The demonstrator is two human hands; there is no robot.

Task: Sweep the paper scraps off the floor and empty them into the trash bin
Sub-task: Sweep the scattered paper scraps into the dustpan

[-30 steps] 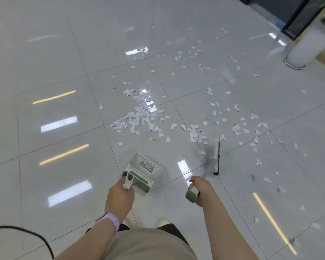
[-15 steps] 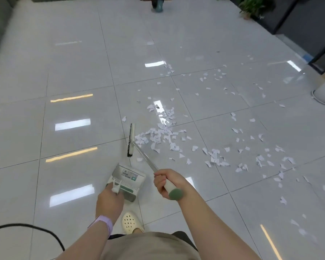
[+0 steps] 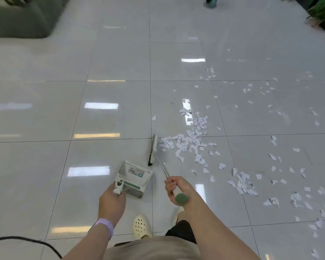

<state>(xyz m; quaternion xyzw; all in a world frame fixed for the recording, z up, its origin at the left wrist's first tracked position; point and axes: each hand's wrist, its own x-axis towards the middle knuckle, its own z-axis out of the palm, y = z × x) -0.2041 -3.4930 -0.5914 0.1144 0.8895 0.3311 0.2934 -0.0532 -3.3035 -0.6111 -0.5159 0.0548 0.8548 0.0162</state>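
Holding the broom (image 3: 153,150) in my right hand (image 3: 176,187), fingers wrapped tight round the handle near its green end cap; left hand (image 3: 112,202) is clamped on the dustpan (image 3: 133,178) handle. Broom head sits on the floor (image 3: 45,156) ahead of me, long axis running away from me, bristles facing left. Main clump of paper scraps (image 3: 188,142) lies just right of the head, touching its far end. So the head is on the dustpan side of the pile, wrong side for a pull: my read is the next move has to carry it over or round the clump, then drag left. Dustpan is just near-left of the broom head, mouth pointing away, and looks empty. Loose scraps trail well off to the right and near-right; those need extra passes. Dark green bin (image 3: 21,17), blurred, far left corner. Black cable (image 3: 26,241) near-left, clear of the sweep. My shoe (image 3: 141,227) is just behind the pan.
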